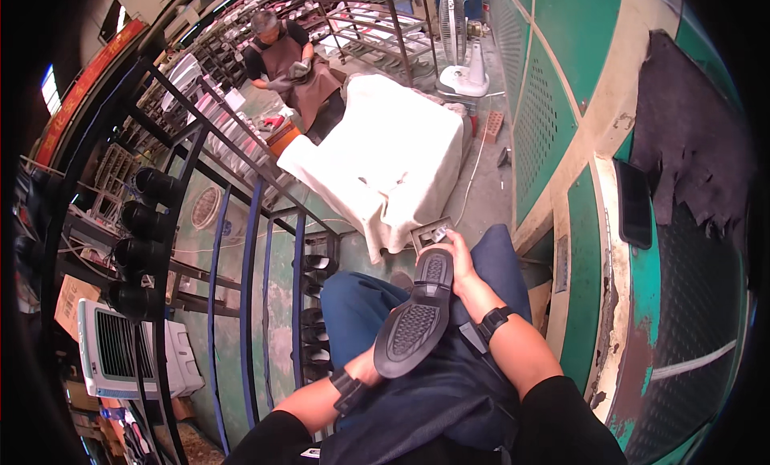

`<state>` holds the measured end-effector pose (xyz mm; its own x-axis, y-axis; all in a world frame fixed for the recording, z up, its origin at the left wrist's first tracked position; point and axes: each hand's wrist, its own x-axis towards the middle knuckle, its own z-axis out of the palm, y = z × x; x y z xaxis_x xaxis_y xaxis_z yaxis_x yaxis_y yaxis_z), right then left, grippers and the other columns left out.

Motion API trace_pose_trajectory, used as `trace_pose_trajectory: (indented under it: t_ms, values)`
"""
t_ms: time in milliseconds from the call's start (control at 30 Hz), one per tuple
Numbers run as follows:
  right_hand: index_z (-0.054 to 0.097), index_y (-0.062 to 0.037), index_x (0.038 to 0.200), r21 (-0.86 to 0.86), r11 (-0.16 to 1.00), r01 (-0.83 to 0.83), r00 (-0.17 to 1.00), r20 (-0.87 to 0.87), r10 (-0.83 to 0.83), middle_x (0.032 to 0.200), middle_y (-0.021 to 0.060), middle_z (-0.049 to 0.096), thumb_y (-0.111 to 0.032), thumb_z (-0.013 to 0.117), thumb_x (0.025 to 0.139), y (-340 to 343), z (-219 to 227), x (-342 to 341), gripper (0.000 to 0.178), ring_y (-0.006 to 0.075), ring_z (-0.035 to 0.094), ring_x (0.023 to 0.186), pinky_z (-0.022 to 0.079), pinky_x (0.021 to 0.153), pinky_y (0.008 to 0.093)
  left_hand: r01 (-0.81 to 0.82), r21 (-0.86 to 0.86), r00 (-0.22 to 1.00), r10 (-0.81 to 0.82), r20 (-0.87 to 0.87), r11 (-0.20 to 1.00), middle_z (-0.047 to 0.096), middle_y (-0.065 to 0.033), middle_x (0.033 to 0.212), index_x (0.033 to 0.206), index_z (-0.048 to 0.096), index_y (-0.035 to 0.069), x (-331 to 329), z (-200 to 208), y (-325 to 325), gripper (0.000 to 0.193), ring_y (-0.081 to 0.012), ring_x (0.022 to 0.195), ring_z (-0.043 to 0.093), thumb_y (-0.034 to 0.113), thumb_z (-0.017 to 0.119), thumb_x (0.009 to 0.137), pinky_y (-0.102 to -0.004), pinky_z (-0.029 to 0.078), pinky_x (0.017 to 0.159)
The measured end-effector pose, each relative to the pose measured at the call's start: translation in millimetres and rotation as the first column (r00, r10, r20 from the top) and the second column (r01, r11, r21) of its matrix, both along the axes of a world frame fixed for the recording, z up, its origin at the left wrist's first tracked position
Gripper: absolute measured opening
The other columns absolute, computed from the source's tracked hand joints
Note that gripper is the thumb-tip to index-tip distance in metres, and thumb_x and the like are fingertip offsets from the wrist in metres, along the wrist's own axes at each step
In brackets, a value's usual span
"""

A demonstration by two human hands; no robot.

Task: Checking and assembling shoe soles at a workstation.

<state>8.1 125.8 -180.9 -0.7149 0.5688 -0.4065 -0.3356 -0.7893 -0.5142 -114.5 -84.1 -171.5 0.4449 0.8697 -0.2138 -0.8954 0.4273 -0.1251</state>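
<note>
Above my lap a black shoe (413, 328) is held at a tilt, its patterned sole facing me and its heel pointing away. My left hand (371, 367) is closed round the toe end, with most of its fingers hidden behind the shoe. At the heel end, my right hand (463, 263) grips the shoe from the right side. Just beyond its fingertips is a small greyish metal piece (431, 234); whether those fingers touch it I cannot tell. The shoe's upper is turned from view.
A table under a white cloth (393, 156) stands ahead, with an aproned person (289, 72) seated behind it. Blue-black metal racks (253, 304) carrying black shoes (138, 256) rise at left. Green machine panels (593, 248) close off the right. A fan (464, 76) stands far back.
</note>
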Motion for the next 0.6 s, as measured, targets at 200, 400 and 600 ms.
trace_pose_trajectory:
  t_ms: [200,400,600]
  values:
    - [0.066,0.0039,0.094,0.109,0.986,0.125,0.982,0.127,-0.138,0.087,0.0158,0.069,-0.054,0.042,0.094,-19,0,-13,0.063,0.022,0.066,0.072,0.056,0.067,0.0335,-0.185,0.038,0.855,0.18,-0.487,0.982,0.053,-0.0122,0.136,0.138,0.047,0.008,26,11,-32,0.036,-0.0288,0.125,0.052,0.012,0.046,0.102,-0.0504,0.042,0.11]
    - [0.064,0.0023,0.097,0.058,0.988,0.145,0.985,-0.099,-0.139,0.09,0.0134,0.068,-0.053,0.042,0.095,-32,56,-22,0.06,0.0206,0.065,0.076,0.054,0.072,0.032,0.03,0.02,0.669,-0.005,-0.744,0.999,0.041,-0.0249,0.145,0.148,0.033,0.001,29,73,-29,0.066,-0.0415,0.134,0.042,0.047,0.038,0.101,-0.0511,0.033,0.115]
    - [0.068,0.0034,0.106,0.763,0.646,-0.004,0.872,0.319,-0.372,0.097,0.0119,0.071,-0.035,0.045,0.1,-12,1,6,0.045,0.019,0.066,0.09,0.05,0.081,0.031,-0.143,-0.349,0.942,0.019,-0.336,0.926,0.054,-0.0192,0.137,0.146,0.038,0.004,18,101,-34,0.066,-0.0329,0.121,0.057,0.027,0.062,0.089,-0.047,0.045,0.105]
